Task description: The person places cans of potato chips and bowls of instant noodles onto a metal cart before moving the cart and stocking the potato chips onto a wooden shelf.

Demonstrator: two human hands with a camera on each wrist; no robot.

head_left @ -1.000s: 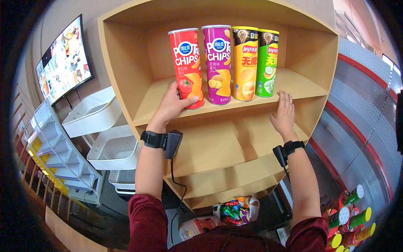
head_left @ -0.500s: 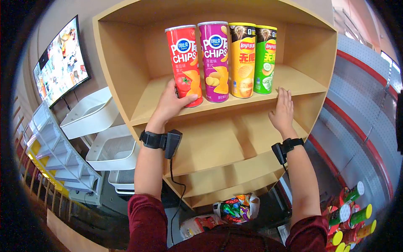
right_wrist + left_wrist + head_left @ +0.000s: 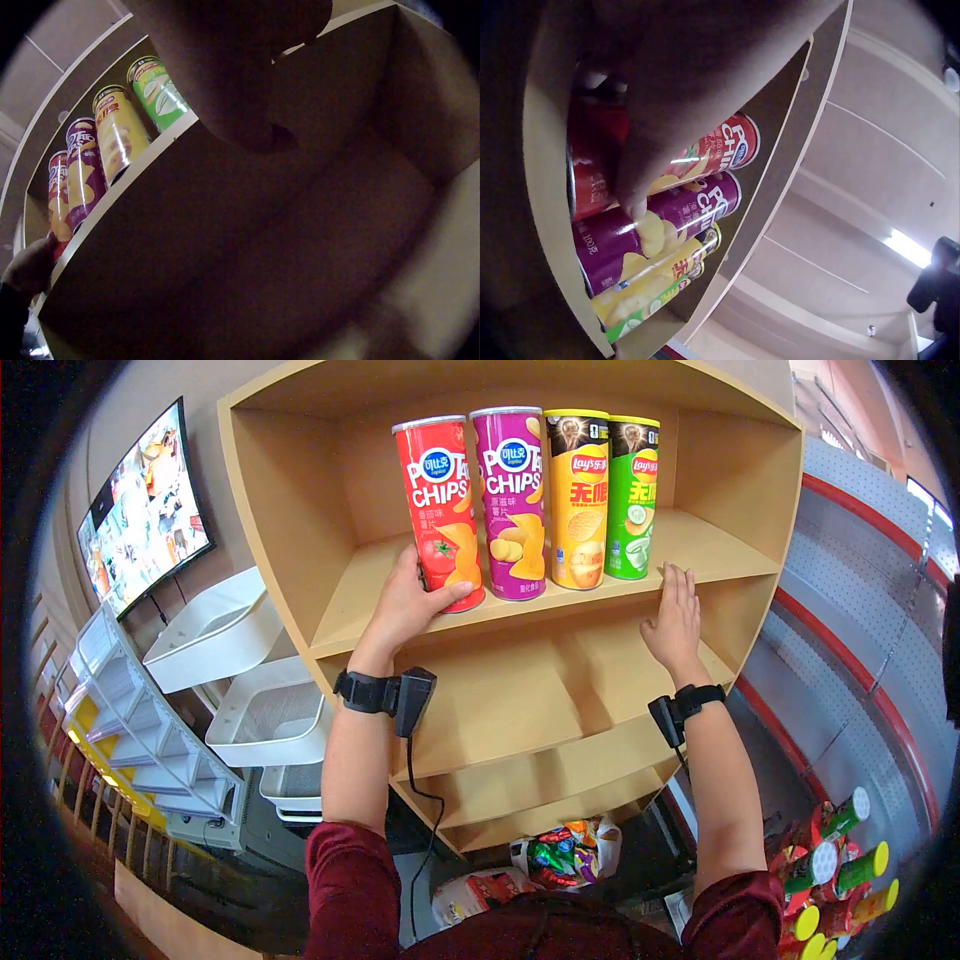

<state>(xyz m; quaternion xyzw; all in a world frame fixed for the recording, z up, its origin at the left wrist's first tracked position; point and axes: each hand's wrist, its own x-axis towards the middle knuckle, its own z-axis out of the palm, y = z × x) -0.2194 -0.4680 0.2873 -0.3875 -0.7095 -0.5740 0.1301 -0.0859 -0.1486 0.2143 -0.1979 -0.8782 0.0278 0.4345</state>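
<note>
Four potato chip cans stand upright in a row on the top shelf. At the left end is a red can, and my left hand grips its lower part, thumb across the front and fingers round the left side. Beside it come a purple can, a yellow can and a green can. In the left wrist view the thumb reaches over the red can toward the purple can. My right hand is at the shelf's front edge, fingers extended, just right of the green can.
Lower shelves of the wooden unit lie beneath the cans. White baskets and a wall screen are on the left. To the right runs grey metal shelving, with more cans low down. A bag of colourful packets sits below.
The head view shifts slightly, so the cans sit a little higher and left in it. Both hands keep the same positions on the can and at the shelf edge.
</note>
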